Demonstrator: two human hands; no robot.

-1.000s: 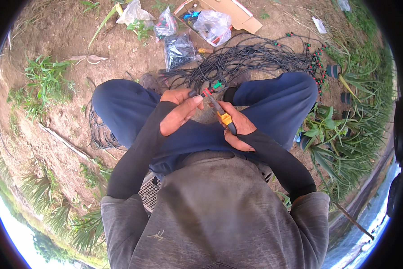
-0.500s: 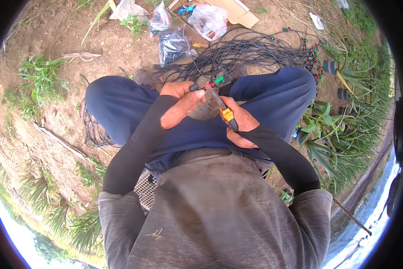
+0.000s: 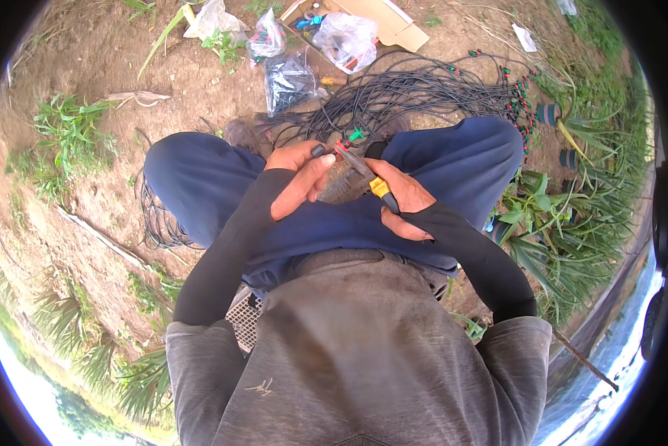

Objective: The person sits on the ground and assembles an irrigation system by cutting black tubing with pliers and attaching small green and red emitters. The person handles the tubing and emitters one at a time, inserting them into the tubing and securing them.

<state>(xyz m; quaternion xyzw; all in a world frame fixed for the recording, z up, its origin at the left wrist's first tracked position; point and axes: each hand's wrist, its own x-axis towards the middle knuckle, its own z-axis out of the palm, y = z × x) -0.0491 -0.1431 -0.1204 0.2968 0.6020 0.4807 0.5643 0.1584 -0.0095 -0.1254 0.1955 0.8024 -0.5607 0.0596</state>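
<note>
My left hand [image 3: 298, 172] is closed, thumb and fingers pinching a short black tube piece [image 3: 318, 150]. In my right hand [image 3: 405, 195] are pliers [image 3: 379, 187] with yellow-and-black handles and a grey metal head. The head points up and left, its tip beside my left thumb. Right at that tip sits a small green-and-red drip fitting [image 3: 356, 134]; I cannot tell whether the jaws or my left fingers hold it. Both hands are over my lap, between my bent knees.
Beyond my feet lies a heap of thin black tubing [image 3: 393, 88], with red and green fittings [image 3: 524, 100] at its right end. Plastic bags of parts [image 3: 289, 80] and an open cardboard box [image 3: 401, 30] stand farther off. Potted spiky plants [image 3: 572, 215] line the right side.
The green-and-red fitting has shifted slightly left with the pliers' tip. My left thumb has lifted a little, and the black piece has turned slightly.
</note>
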